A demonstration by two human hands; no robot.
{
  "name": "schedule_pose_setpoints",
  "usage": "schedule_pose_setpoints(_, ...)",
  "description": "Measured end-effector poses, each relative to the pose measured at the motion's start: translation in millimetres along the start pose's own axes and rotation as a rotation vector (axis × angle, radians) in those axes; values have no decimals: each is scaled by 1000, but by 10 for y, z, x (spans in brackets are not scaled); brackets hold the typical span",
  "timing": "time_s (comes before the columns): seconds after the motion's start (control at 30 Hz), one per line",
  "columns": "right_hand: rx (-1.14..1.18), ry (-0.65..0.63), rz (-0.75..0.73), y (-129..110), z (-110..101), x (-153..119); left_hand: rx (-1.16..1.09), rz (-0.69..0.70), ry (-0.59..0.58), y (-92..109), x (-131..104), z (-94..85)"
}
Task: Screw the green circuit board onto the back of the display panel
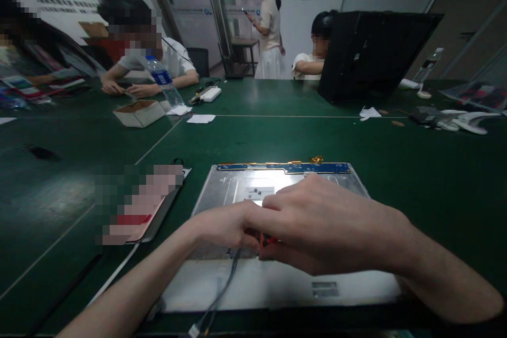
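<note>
A flat metal display panel (202,195) lies in front of me, with a blue circuit board strip (325,168) along its far edge. Over the middle of the panel my left hand (227,224) and my right hand (328,227) meet, fingers closed together. Between the fingertips shows a small red and black thing (269,239), mostly hidden, so I cannot tell its kind. A bundle of thin grey wires (227,285) runs from beneath my left fingers towards me and ends in a white connector (194,330). My right hand hides part of the panel's label (253,191).
Left of the panel lies a phone (158,216) with a white cable (114,274). Farther off stand an open box (140,114), a water bottle (162,79) and a large black monitor (372,55). Several people are around the green table (261,140), one standing behind it.
</note>
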State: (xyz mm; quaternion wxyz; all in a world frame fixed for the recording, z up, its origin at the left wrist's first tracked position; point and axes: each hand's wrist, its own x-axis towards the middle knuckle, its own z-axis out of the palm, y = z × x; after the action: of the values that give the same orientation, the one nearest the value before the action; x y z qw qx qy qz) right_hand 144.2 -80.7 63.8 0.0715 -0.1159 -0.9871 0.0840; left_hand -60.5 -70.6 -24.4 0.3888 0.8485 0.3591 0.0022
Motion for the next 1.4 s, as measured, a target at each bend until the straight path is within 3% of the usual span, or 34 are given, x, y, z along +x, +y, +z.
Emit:
schedule_pose_setpoints(0.33, 18, 5, 11, -3, -3, -3, -117, -117, -68, 43, -7, -34)
schedule_pose_setpoints(1.17, 31, 4, -21, -8, -19, -13, -63, -157, -43, 113, -14, -70)
schedule_pose_setpoints(1.4, 27, 14, -9, -9, -14, 5, -131, -93, -53, 115, -14, -67)
